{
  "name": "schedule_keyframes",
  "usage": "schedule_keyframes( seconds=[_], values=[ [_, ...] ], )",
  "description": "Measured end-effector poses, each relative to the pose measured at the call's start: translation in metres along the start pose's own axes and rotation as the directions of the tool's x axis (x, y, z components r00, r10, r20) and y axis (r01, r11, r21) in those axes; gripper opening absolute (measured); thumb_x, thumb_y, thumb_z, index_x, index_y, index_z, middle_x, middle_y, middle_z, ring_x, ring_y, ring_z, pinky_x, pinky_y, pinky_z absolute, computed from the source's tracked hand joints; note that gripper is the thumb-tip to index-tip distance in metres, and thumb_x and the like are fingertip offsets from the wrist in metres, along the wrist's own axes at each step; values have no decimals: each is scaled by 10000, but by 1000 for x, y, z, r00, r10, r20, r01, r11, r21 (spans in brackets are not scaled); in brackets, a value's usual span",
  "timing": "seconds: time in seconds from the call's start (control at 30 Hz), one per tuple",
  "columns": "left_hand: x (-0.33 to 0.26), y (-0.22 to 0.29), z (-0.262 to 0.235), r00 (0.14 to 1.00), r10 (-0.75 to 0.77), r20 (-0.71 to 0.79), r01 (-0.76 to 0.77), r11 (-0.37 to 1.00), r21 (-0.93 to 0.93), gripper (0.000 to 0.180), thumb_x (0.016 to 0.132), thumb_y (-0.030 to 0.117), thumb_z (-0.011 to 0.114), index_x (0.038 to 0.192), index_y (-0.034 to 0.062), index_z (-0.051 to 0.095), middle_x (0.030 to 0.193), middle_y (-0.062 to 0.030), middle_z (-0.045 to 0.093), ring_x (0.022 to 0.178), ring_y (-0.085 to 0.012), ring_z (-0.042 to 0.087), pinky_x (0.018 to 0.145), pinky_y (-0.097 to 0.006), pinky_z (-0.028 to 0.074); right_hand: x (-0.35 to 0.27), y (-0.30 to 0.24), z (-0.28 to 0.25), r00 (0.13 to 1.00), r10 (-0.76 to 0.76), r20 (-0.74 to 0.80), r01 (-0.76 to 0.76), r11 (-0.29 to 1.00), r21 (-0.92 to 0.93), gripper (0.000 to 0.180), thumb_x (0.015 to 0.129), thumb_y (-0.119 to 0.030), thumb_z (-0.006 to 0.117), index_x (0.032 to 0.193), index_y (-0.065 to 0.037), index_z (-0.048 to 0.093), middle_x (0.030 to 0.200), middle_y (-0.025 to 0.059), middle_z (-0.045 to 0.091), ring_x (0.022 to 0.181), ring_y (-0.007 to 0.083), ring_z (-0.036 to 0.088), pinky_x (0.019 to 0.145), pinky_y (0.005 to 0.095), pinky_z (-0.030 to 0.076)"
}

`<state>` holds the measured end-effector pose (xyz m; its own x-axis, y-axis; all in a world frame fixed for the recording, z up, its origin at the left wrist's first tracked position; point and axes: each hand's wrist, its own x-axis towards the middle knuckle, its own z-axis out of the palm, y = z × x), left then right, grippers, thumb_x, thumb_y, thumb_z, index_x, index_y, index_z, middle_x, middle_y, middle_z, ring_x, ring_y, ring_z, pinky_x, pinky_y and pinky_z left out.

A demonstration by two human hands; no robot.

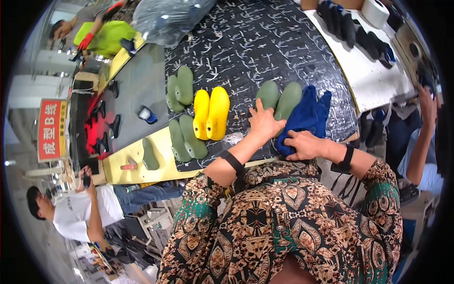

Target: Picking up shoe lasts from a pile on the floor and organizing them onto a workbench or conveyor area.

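Note:
Two green shoe lasts (267, 94) lie side by side on the dark, white-marked table covering, toes pointing away from me. My left hand (266, 121) rests over the heel end of the left one, fingers spread and thumb reaching toward the other; its palm side is hidden. Against the right-hand last lies a crumpled dark blue cloth piece (309, 113). The curled fingers of my right hand (305, 144) grip its near edge. Left of my hands stand two yellow shoe lasts (218, 113), with more green lasts (183, 85) beside and behind them.
A single green last (150, 154) lies on the yellow table edge (120, 165) at left. Clear plastic sheeting (172, 21) sits at the back. Dark shoe pieces (340, 26) line a white surface at right. Co-workers stand at left, far left and right.

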<state>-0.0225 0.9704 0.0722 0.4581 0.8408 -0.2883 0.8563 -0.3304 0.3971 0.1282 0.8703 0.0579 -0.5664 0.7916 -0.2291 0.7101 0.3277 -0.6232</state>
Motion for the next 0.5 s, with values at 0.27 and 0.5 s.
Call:
schedule_keyframes(
  seconds=[0.27,0.5],
  values=[
    [-14,-18,3,999,26,-44,-24,999,46,471,686,404,693,876,-25,662,1091,-250,436,748,-399,606,699,-442,514,39,-16,-8,988,-40,147,43,999,-13,466,719,-428,663,892,0,599,864,209,589,797,384,590,694,447,474],
    [37,-62,-33,940,-337,-50,289,867,-405,515,693,399,687,918,-62,643,931,-241,620,778,-301,644,670,-385,500,56,-22,-37,908,63,-414,33,975,221,428,701,-302,729,938,8,551,904,173,552,793,369,566,693,413,461]
  ],
)
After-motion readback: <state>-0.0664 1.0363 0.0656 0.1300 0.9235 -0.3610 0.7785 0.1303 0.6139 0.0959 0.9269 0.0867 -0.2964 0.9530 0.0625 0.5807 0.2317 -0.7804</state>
